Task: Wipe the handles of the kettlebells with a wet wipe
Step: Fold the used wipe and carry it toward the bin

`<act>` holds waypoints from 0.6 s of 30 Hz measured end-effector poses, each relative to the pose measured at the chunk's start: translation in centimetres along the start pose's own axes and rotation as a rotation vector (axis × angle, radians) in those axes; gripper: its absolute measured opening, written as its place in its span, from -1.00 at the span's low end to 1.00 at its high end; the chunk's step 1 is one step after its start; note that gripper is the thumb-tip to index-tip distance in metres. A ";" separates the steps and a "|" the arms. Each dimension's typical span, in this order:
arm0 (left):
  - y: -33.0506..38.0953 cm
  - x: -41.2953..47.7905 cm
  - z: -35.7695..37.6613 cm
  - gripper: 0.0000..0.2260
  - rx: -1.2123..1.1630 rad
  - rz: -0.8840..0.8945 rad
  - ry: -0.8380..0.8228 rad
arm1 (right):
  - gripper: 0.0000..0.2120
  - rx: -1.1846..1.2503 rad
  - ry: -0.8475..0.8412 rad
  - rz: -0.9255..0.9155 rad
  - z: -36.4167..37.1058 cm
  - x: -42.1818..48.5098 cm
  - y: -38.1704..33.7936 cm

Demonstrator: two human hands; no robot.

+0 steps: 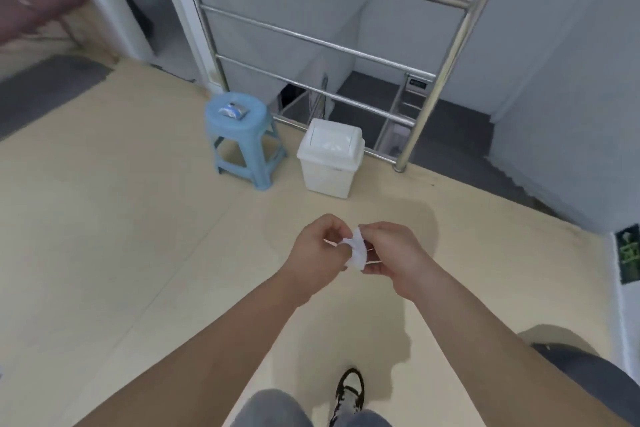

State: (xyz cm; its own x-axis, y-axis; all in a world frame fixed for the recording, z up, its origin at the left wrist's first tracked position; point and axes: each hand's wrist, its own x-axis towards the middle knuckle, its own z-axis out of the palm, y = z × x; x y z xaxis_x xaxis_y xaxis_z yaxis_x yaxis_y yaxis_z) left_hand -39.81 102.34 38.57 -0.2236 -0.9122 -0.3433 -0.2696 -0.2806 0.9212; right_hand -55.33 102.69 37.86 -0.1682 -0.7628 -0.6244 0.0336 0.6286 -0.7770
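Fingers (337,234) of the left hand (317,248) and right hand (393,253) pinch one crumpled wet wipe (356,250) between them, held in the air in front of the white bin (330,163); no kettlebells show, so whether the handles are wiped cannot be told; the balled wipe suggests binning comes next; counted: one wipe, one bin, one blue stool (239,135) just left of the bin, one packet (232,111) on it

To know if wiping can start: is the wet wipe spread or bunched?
Bunched: the wet wipe is a crumpled wad pinched by left hand and right hand.
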 end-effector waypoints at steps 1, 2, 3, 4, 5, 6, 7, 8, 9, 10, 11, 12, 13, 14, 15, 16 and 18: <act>0.6 2.3 -1.0 -0.94 -0.010 -0.003 0.021 | -0.90 -0.009 -0.012 0.007 0.7 2.3 -1.8; 1.2 4.5 -2.1 -0.95 -0.017 -0.013 0.043 | -0.89 -0.016 -0.023 0.022 1.6 4.4 -3.5; 1.6 6.7 -3.1 -0.94 -0.018 -0.021 0.063 | -0.88 -0.026 -0.034 0.040 2.4 6.5 -5.1; 1.8 9.1 -4.2 -0.94 -0.013 -0.023 0.076 | -0.88 -0.039 -0.040 0.053 3.3 8.7 -6.7; 2.0 11.7 -5.2 -0.93 0.000 -0.027 0.084 | -0.86 -0.061 -0.039 0.062 4.0 11.1 -8.3; 2.2 14.5 -6.2 -0.93 0.014 -0.030 0.091 | -0.84 -0.084 -0.032 0.068 4.8 13.6 -9.7; 2.4 17.5 -7.3 -0.92 0.034 -0.031 0.095 | -0.81 -0.106 -0.021 0.074 5.5 16.2 -11.1; 2.5 20.7 -8.2 -0.91 0.052 -0.030 0.092 | -0.79 -0.128 -0.013 0.076 6.2 18.8 -12.5; 2.6 24.1 -9.3 -0.91 0.072 -0.026 0.083 | -0.78 -0.146 -0.002 0.073 6.9 21.7 -13.8; 2.6 27.6 -10.3 -0.90 0.094 -0.019 0.070 | -0.78 -0.162 0.017 0.068 7.5 24.6 -15.1; 2.5 31.0 -11.3 -0.89 0.126 -0.019 0.055 | -0.80 -0.174 0.042 0.065 8.1 27.4 -16.2; 2.4 34.4 -12.2 -0.89 0.156 -0.017 0.039 | -0.82 -0.181 0.065 0.064 8.8 30.2 -17.3; 2.2 37.9 -13.2 -0.89 0.187 -0.013 0.022 | -0.83 -0.188 0.083 0.060 9.4 33.0 -18.4; 1.9 41.3 -14.0 -0.87 0.218 -0.009 0.005 | -0.82 -0.199 0.101 0.055 10.0 35.9 -19.3; 1.5 44.6 -14.9 -0.86 0.247 -0.008 -0.005 | -0.80 -0.215 0.119 0.053 10.5 38.7 -20.1; 1.0 47.6 -15.6 -0.84 0.277 -0.006 -0.012 | -0.77 -0.230 0.136 0.054 11.0 41.4 -20.7; -0.3 53.1 -16.6 -0.81 0.356 0.001 -0.026 | -0.74 -0.262 0.143 0.066 11.7 46.2 -21.4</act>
State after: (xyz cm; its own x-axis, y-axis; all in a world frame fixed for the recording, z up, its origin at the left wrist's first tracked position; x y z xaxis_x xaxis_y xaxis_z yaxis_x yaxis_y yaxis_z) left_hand -36.05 49.01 23.14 -0.2467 -0.9032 -0.3511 -0.5777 -0.1539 0.8016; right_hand -52.26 52.21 24.71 -0.3115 -0.7013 -0.6412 -0.2029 0.7083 -0.6761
